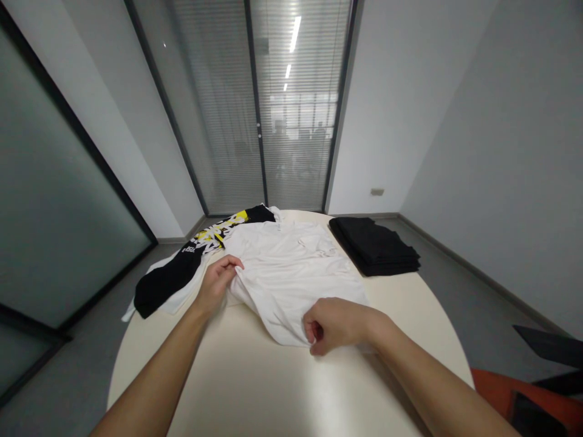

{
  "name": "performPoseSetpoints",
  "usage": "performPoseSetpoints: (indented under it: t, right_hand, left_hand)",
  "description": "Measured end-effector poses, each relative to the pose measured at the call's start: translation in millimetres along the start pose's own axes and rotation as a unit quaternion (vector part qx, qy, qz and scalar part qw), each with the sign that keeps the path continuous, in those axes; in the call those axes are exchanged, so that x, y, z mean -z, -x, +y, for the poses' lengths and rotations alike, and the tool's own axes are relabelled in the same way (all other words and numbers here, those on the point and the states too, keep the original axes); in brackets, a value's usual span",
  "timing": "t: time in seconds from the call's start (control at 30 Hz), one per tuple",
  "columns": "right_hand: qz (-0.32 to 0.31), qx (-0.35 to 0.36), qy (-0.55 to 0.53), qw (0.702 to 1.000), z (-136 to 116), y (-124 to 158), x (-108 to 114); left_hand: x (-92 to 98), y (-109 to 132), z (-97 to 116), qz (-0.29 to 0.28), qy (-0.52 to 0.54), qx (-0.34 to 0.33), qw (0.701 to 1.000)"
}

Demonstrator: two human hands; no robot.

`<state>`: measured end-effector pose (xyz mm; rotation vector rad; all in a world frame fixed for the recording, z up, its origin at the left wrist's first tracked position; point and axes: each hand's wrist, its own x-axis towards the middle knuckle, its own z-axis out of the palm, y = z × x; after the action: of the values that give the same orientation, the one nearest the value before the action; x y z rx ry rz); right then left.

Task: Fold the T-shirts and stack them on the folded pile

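A white T-shirt (291,273) lies spread across the middle of the round table, wrinkled, its neckline at the far side. My left hand (219,280) pinches its left edge and lifts it slightly off the tabletop. At the near edge, my right hand (334,325) is closed with thumb and fingers on the hem. Between the two hands the cloth hangs in a loose, slanting fold. The white shirt's far left part touches a black, white and yellow printed garment (200,255).
A folded stack of black clothes (373,246) sits at the table's right side. The cream round table (255,388) has a curved edge. An orange and black chair (528,394) stands at the lower right. Behind are a glass partition with blinds (218,109) and grey walls.
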<state>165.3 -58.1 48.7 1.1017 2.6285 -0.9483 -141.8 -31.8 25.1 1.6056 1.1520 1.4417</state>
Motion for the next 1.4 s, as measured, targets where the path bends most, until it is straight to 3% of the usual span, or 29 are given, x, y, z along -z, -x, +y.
performPoseSetpoints:
  t: [0.13, 0.23, 0.33, 0.43, 0.5, 0.57, 0.67, 0.87, 1.0, 1.07, 1.13, 1.2, 1.3, 1.33, 1.4]
  right_hand:
    - [0.020, -0.017, 0.058, 0.998, -9, 3, 1]
    - [-0.019, -0.029, 0.033, 0.999, -8, 6, 2]
    - [-0.131, -0.048, -0.043, 0.989, -5, 10, 4]
    - [-0.222, -0.055, -0.099, 0.968, -7, 11, 3]
    - [-0.250, -0.044, -0.122, 0.959, -10, 10, 1]
    - [-0.263, -0.037, -0.136, 0.955, -11, 7, -3]
    - [-0.235, -0.021, -0.152, 0.960, -8, 1, -7]
    - [-0.084, 0.050, -0.123, 0.988, -9, -7, -8]
    - [-0.052, 0.096, -0.110, 0.988, -21, -12, -12]
    - [-0.042, 0.123, -0.104, 0.986, -26, -14, -16]
    - [-0.047, 0.151, -0.097, 0.983, -30, -16, -20]
    - [-0.065, 0.169, -0.085, 0.980, -34, -17, -25]
    - [-0.070, 0.179, -0.056, 0.980, -41, -17, -31]
    - [-0.063, 0.180, -0.044, 0.981, -43, -17, -32]
    - [-0.042, 0.188, -0.016, 0.981, -48, -16, -35]
  left_hand:
    - [5.9, -1, -2, -0.065, 0.013, 0.027, 0.997]
    - [11.7, 0, 1, -0.198, 0.015, 0.094, 0.976]
    - [15.1, 2, 9, -0.358, 0.017, 0.175, 0.917]
    - [12.4, 7, 21, -0.496, -0.003, 0.250, 0.831]
    - [7.1, 10, 27, -0.564, -0.030, 0.285, 0.774]
    - [1.1, 13, 32, -0.598, -0.053, 0.303, 0.740]
    - [-4.1, 15, 36, -0.587, -0.086, 0.319, 0.739]
    - [3.9, 13, 37, -0.575, -0.108, 0.368, 0.723]
    - [10.6, 13, 36, -0.580, -0.054, 0.422, 0.694]
    - [12.4, 13, 36, -0.566, -0.063, 0.425, 0.703]
    - [13.1, 11, 32, -0.525, -0.083, 0.412, 0.740]
    - [12.8, 8, 24, -0.447, -0.096, 0.372, 0.808]
    - [12.2, 0, 4, -0.289, -0.133, 0.254, 0.914]
    - [12.3, -2, -3, -0.240, -0.158, 0.211, 0.934]
    - [13.5, -5, -17, -0.175, -0.226, 0.143, 0.948]
